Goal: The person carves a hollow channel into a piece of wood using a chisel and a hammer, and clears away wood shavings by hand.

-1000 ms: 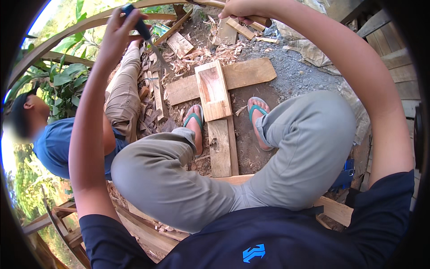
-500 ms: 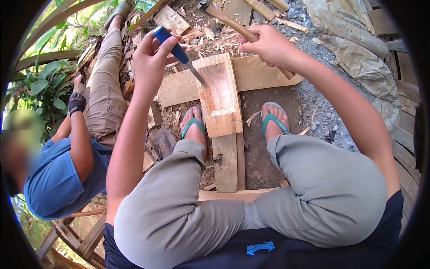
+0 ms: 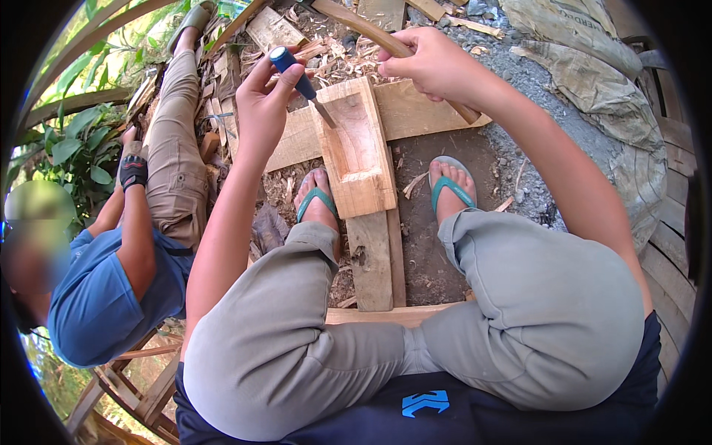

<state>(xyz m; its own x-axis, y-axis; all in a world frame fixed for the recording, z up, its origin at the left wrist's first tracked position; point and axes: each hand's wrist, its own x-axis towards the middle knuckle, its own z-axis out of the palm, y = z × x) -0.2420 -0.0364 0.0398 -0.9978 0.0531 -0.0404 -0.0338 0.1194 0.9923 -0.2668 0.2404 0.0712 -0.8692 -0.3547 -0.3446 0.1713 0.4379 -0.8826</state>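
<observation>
My left hand [image 3: 265,93] grips the blue handle of a chisel [image 3: 297,79]. The chisel tilts, its blade pointing down to the hollow near the left side of a wooden block [image 3: 361,193]. That block has a long recess carved in its upper face and lies over crossed boards. My right hand [image 3: 435,67] is closed round the wooden handle of a hammer [image 3: 363,27], raised to the right of the block. The hammer's head is mostly cut off at the top of the picture.
Under the block runs a cross plank [image 3: 425,110], with an upright board [image 3: 370,268] nearer me. My sandalled feet stand either side. Wood chips [image 3: 326,55] litter the ground beyond. Gravel and a crumpled sack [image 3: 593,96] lie right. Another person in a blue shirt [image 3: 122,289] sits at left.
The hammer and my right hand have moved left and slightly up. The chisel stands more upright, its handle shifted right, with its tip still at the hollow.
</observation>
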